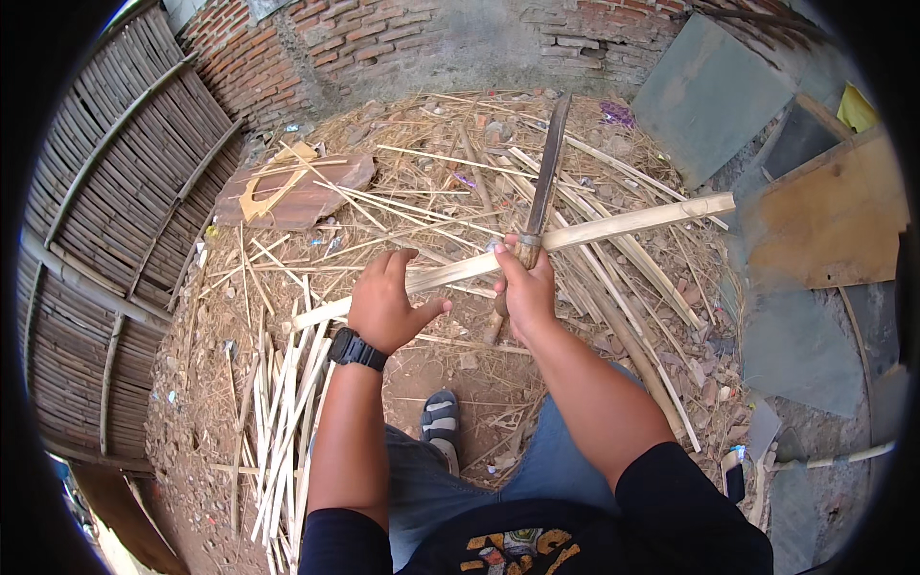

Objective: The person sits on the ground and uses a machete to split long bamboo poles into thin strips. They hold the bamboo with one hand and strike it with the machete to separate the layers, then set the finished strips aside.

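My right hand [527,297] is closed around the wooden handle of a machete [548,168], whose long dark blade points up and away from me. A long pale bamboo strip [632,222] slants across in front of me, its right end higher than its left. It crosses at the machete's handle, by the fingers of my right hand; whether those fingers also grip the strip is hard to see. My left hand [383,302], with a black watch at the wrist, is over the left part of the strip. Its fingers are stretched and the thumb stands apart.
Split bamboo strips lie piled at lower left [283,422] and scattered ahead. A brown board [287,192] rests on the littered ground. A bamboo slat wall [105,240] rises at left, a brick wall [383,38] at the back. Grey sheets [714,101] and a brown panel [819,216] lean at right.
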`<state>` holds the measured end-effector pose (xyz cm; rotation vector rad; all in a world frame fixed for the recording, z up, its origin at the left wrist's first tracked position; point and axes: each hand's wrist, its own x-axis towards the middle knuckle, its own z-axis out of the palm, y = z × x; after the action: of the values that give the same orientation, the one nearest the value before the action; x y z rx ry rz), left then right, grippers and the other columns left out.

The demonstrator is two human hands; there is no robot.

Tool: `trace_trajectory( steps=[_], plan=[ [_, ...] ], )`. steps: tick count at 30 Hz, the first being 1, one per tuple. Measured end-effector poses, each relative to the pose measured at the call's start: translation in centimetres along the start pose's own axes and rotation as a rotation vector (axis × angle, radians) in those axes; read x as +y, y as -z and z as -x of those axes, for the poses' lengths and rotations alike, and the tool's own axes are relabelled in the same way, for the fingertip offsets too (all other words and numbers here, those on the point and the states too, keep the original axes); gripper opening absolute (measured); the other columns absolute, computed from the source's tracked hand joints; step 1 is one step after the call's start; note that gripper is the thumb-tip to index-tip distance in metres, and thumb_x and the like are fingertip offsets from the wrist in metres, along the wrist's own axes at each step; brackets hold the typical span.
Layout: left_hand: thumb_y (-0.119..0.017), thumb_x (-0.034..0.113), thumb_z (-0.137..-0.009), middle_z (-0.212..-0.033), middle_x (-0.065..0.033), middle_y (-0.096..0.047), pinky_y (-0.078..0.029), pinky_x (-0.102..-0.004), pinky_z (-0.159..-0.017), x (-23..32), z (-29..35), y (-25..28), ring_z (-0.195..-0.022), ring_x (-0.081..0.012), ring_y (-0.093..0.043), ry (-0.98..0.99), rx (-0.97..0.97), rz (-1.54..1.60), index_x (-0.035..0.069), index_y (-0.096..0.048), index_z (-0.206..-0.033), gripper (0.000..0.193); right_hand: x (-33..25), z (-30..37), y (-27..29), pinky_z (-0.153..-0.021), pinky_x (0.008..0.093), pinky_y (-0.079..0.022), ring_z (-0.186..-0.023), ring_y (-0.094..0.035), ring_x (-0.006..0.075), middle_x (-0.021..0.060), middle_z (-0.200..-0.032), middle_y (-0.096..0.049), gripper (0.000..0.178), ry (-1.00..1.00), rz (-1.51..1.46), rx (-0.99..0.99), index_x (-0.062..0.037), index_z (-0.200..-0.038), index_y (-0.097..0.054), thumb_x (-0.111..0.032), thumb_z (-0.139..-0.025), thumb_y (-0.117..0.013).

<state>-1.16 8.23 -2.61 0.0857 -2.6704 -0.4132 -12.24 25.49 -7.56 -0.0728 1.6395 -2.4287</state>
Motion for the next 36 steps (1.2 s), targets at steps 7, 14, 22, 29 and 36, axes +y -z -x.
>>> trace_trajectory(
  steps=[7, 14, 22, 29, 36],
  plan=[
    [-0.088, 0.052, -0.07, -0.102, -0.0184, -0.07, -0.055, -0.0424, -0.088, -3.1, -5.8, -3.2, -0.099, -0.033, -0.07, 0.002, -0.518, 0.129, 0.003, -0.064, -0.121, 0.075, -0.3, 1.2, -0.9, -0.053, 0.0227, -0.046, -0.063, -0.053, 0.0066, 0.0013, -0.09, -0.06, 0.039, 0.064, -0.016, -0.119, -0.0031, -0.125, -0.055, -0.021, -0.094, -0.073],
    [-0.075, 0.042, -0.092, -0.072, -0.0039, -0.067, -0.049, -0.0296, -0.059, -4.7, -5.5, -4.2, -0.065, -0.0133, -0.063, 0.315, -0.996, 0.749, 0.0, -0.069, -0.11, 0.047, -1.4, 1.6, -0.7, -0.054, 0.0227, -0.046, -0.059, -0.055, 0.0051, -0.0007, -0.082, -0.061, 0.042, 0.068, 0.189, -0.257, -0.0036, -0.126, -0.058, -0.023, -0.093, -0.074],
    [-0.076, 0.049, -0.088, -0.068, -0.0064, -0.065, -0.047, -0.0339, -0.059, -7.0, -1.9, -0.4, -0.062, -0.0148, -0.059, 0.34, -0.184, 0.449, 0.001, -0.073, -0.1, 0.049, -3.7, 1.1, 1.0, -0.07, 0.0458, -0.054, -0.079, -0.071, 0.0369, 0.0183, -0.092, -0.072, 0.053, 0.532, 0.967, -0.248, -0.0022, -0.126, -0.06, -0.036, -0.088, -0.074],
    [-0.078, 0.049, -0.086, -0.065, -0.0072, -0.064, -0.047, -0.0355, -0.059, -5.4, 0.6, 5.9, -0.059, -0.0175, -0.059, 0.381, -0.229, 0.205, -0.001, -0.072, -0.1, 0.052, -6.5, 0.0, 3.7, -0.069, 0.0504, -0.052, -0.079, -0.069, 0.039, 0.0156, -0.079, -0.069, 0.035, 0.806, 1.348, -0.137, -0.0074, -0.111, -0.06, -0.028, -0.087, -0.074],
    [-0.071, 0.053, -0.09, -0.065, -0.015, -0.065, -0.049, -0.0417, -0.061, -3.1, 1.0, 5.5, -0.061, -0.0272, -0.064, 0.407, -0.257, 0.088, 0.001, -0.074, -0.094, 0.052, -9.7, -3.5, 10.7, -0.07, 0.0514, -0.053, -0.077, -0.068, 0.0401, 0.0158, -0.077, -0.067, 0.033, 0.51, 1.155, 0.231, -0.0044, -0.103, -0.059, -0.028, -0.087, -0.075]
  ],
)
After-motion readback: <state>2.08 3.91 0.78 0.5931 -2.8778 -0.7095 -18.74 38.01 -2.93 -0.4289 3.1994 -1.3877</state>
